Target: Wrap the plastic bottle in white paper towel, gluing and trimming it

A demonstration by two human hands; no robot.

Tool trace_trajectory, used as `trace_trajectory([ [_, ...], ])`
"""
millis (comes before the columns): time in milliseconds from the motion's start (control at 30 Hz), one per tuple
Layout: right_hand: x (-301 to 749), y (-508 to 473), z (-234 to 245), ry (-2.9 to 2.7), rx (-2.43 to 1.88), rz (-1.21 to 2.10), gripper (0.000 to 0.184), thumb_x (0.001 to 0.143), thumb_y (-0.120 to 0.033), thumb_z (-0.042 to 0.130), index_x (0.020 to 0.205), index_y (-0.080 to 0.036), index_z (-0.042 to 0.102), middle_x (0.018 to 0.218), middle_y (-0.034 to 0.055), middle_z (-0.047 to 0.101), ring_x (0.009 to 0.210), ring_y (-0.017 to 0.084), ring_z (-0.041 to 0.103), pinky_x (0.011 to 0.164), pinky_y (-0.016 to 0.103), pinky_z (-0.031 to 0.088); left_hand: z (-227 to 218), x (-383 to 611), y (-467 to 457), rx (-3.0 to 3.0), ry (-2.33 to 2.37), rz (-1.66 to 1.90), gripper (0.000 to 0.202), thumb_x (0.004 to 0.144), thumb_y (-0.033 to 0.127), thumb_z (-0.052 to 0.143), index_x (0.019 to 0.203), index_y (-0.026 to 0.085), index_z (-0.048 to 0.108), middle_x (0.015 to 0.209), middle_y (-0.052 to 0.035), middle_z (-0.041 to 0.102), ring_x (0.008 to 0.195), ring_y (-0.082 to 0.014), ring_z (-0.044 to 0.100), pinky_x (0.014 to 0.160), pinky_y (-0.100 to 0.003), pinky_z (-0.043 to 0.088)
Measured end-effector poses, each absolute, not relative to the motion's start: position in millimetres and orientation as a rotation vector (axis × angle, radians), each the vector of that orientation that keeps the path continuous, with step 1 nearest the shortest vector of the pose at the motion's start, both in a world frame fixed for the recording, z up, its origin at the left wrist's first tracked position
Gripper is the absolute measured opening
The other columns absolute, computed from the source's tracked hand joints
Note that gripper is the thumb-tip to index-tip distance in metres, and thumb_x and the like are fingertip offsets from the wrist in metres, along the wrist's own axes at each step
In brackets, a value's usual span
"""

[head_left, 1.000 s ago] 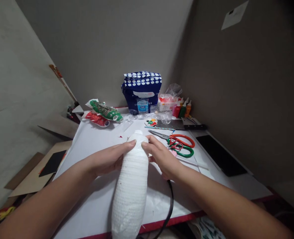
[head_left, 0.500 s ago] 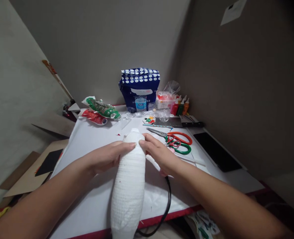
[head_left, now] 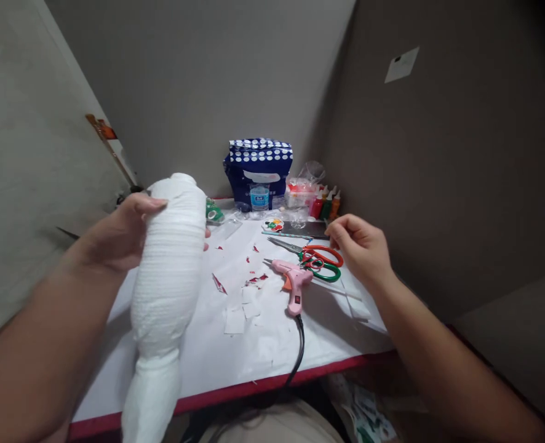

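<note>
My left hand (head_left: pixel 120 237) grips a bottle wrapped in white paper towel (head_left: pixel 166 277) and holds it raised at the left, above the white table (head_left: pixel 208 357). My right hand (head_left: pixel 360 249) hovers at the right with fingers loosely curled and nothing in them, just beside the red and green scissors (head_left: pixel 321 261). A pink glue gun (head_left: pixel 291 280) with a black cord lies on the table between my hands. Small white paper squares (head_left: pixel 240 311) and red scraps (head_left: pixel 256 280) lie near it.
At the back stand a blue polka-dot bag (head_left: pixel 258 166), a small water cup (head_left: pixel 259 198), paint bottles (head_left: pixel 325 203) and a paint palette (head_left: pixel 273 225). Walls close in on the left, back and right. The table's red front edge (head_left: pixel 235 394) is near me.
My left hand lifted the wrapped bottle up and to the left. My right hand let go and moved right toward the scissors. The glue gun and paper scraps are now uncovered.
</note>
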State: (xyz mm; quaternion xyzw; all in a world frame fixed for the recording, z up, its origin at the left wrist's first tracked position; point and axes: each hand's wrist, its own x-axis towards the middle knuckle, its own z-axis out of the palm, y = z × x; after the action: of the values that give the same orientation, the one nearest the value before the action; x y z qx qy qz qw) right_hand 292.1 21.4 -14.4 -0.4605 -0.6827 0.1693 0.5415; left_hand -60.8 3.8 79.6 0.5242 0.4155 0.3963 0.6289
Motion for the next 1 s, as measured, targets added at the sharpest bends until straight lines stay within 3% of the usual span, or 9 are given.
trace_trajectory([
  [100,305,26,-28,-1.96,-1.296,0.303,0.022,0.091,-0.033,0.06,0.076,-0.018,0.061,0.07,0.0005,0.06,0.068,0.015,0.057,0.066,0.029,0.048,80,-63,3,1.001,1.087,0.887,0.056,0.083,0.038,0.036,0.125,0.005,0.053,0.071,-0.0067,0.073,0.071,-0.0283,0.071,0.068,-0.04,0.055],
  [200,310,39,-41,-2.301,-1.436,0.279,0.02,0.094,-0.032,0.057,0.107,-0.017,0.063,0.109,0.0068,0.065,0.091,0.018,0.063,0.08,0.037,0.054,73,-60,1,0.953,1.113,0.837,0.054,0.087,0.036,0.031,0.129,0.006,0.047,0.074,-0.0075,0.073,0.074,-0.0292,0.072,0.072,-0.043,0.054],
  [267,310,47,-45,-2.483,-1.501,0.277,0.026,0.095,-0.032,0.056,0.118,-0.018,0.06,0.121,0.0085,0.061,0.099,0.02,0.063,0.085,0.041,0.054,65,-59,-2,0.959,1.113,0.813,0.051,0.089,0.035,0.028,0.127,0.006,0.046,0.078,-0.0092,0.074,0.076,-0.0302,0.072,0.073,-0.044,0.054],
  [433,301,53,-44,-2.655,-1.715,0.156,0.03,0.094,-0.032,0.058,0.121,-0.018,0.058,0.122,0.0089,0.06,0.102,0.022,0.063,0.085,0.042,0.054,44,-76,-10,0.936,1.157,0.793,0.041,0.089,0.03,0.044,0.116,0.001,0.052,0.066,-0.0056,0.071,0.07,-0.0267,0.071,0.075,-0.04,0.054],
  [667,300,53,-21,-2.381,-1.86,0.037,0.031,0.094,-0.032,0.059,0.121,-0.016,0.058,0.124,0.0116,0.059,0.103,0.022,0.062,0.087,0.042,0.053,29,-112,-12,0.9,1.197,0.852,0.037,0.088,0.04,0.042,0.106,0.009,0.051,0.07,-0.0049,0.071,0.08,-0.0302,0.072,0.078,-0.041,0.053],
  [833,305,50,-5,-2.112,-1.762,0.335,0.031,0.094,-0.033,0.058,0.121,-0.017,0.058,0.124,0.0088,0.06,0.103,0.023,0.062,0.086,0.043,0.054,28,-110,-12,0.948,1.157,0.832,0.035,0.086,0.04,0.049,0.11,0.014,0.05,0.071,-0.0006,0.07,0.077,-0.0273,0.071,0.077,-0.04,0.052],
  [1000,262,19,-3,-1.886,-1.434,0.835,0.032,0.094,-0.033,0.059,0.12,-0.016,0.058,0.119,0.0082,0.061,0.099,0.022,0.064,0.083,0.042,0.055,36,-81,-22,1.054,1.153,0.714,0.045,0.084,0.046,0.054,0.109,0.009,0.058,0.073,-0.006,0.071,0.072,-0.028,0.07,0.067,-0.038,0.053],
])
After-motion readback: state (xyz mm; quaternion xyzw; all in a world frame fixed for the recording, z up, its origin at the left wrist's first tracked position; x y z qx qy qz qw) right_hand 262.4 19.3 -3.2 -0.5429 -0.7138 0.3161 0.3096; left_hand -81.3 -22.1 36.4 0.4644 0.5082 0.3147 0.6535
